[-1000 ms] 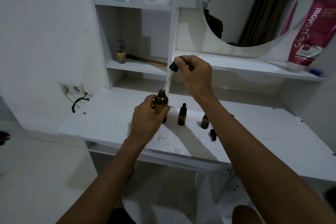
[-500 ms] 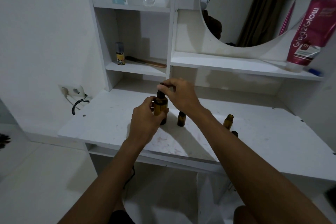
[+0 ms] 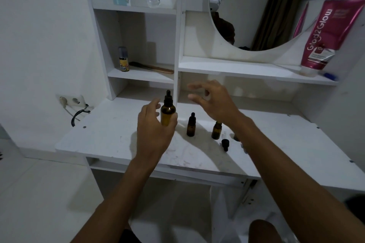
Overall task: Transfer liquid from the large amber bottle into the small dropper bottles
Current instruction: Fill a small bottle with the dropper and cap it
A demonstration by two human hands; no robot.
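Gripping the cylindrical amber bottle [image 3: 167, 117] (black dropper cap [image 3: 168, 98] on), left hand [image 3: 154, 132] curls; right hand [image 3: 215, 102] hovers open-fingered.

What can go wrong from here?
1. The uncapped small bottle stands close beside the forearm of the right hand; an arm sweep could tip and spill it.
2. A loose dropper cap lies on the table near that arm; it may pick up dirt or get knocked off.
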